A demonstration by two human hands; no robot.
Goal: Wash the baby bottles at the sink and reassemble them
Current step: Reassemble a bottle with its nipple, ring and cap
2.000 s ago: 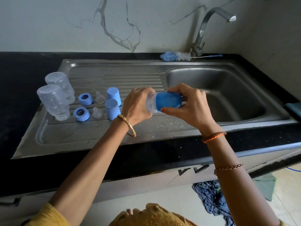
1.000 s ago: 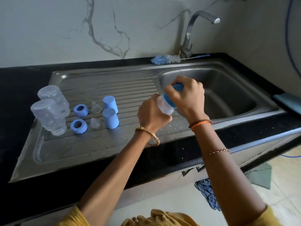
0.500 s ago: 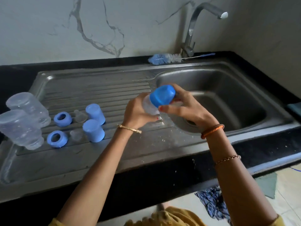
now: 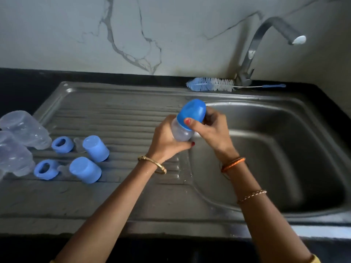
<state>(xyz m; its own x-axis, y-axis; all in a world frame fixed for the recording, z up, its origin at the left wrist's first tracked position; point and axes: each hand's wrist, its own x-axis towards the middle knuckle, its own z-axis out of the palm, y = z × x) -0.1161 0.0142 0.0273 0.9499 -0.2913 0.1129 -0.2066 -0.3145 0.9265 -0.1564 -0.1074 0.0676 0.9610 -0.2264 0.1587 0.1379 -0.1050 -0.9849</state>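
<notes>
Now the baby bottle [image 4: 180, 130] is held tilted above the inner edge of the sink [image 4: 284, 149], its blue cap [image 4: 192, 112] pointing to 1 o'clock. The left hand [image 4: 165, 141] grips the clear body; the right hand [image 4: 210, 130] pinches the cap. At 9 o'clock on the drainboard [image 4: 123, 196] stand two upside-down bottles [image 4: 22, 128], two blue rings [image 4: 62, 144] and two blue caps [image 4: 96, 148]. At 12 o'clock lies the brush [image 4: 210, 84].
</notes>
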